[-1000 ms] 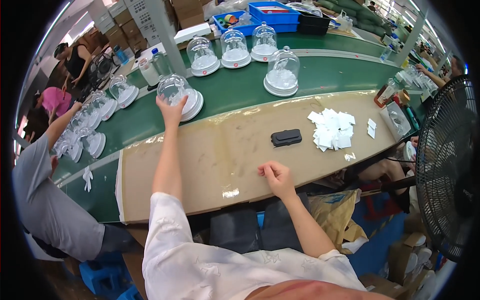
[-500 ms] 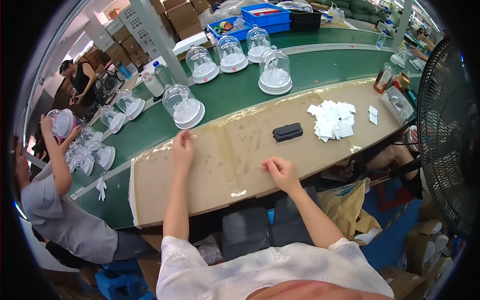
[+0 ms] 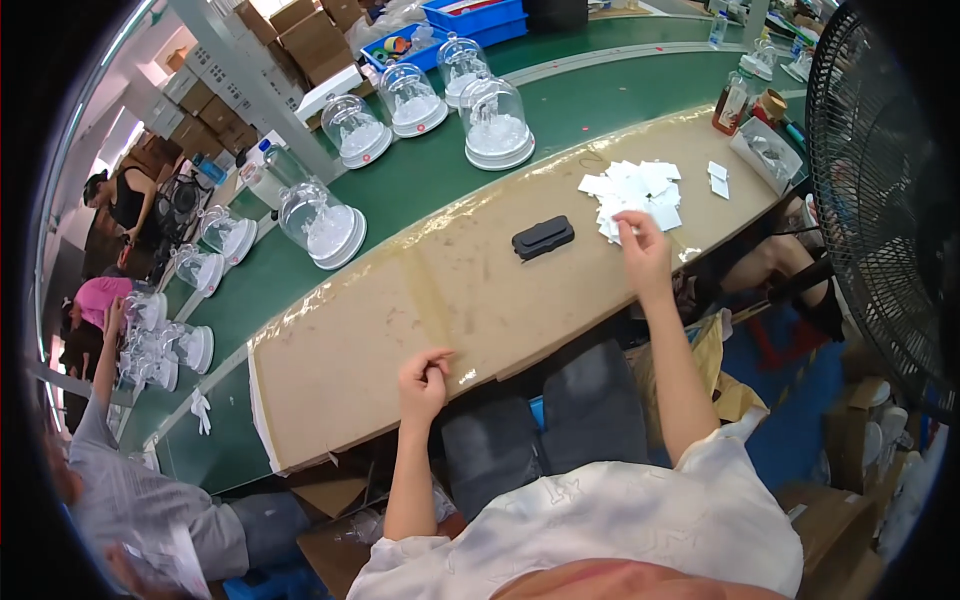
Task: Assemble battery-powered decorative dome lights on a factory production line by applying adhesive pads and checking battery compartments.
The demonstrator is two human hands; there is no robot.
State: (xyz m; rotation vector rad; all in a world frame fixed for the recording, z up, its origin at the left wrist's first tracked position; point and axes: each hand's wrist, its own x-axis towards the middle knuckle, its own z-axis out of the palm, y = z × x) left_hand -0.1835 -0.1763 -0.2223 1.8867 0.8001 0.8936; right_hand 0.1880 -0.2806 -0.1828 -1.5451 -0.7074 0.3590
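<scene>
Head view showed us the right hand (image 3: 645,250) at the near side of the pile of white cards (image 3: 635,185), its fingertips over the near edge of the heap. We saw its thumb and fingers bent toward the cards, but could not tell whether they had pinched one. The pile lay on the right part of the brown board (image 3: 360,350), on the green worktop (image 3: 400,180). Our left hand (image 3: 424,388) was loosely curled at the board's near edge, well apart from the cards; with its palm hidden, we could not tell whether it held anything. Left of the pile lay a black case (image 3: 543,237), and right of it two loose cards (image 3: 720,188). Beyond the board's far edge stood a clear dome (image 3: 497,130) on a white base (image 3: 500,155).
</scene>
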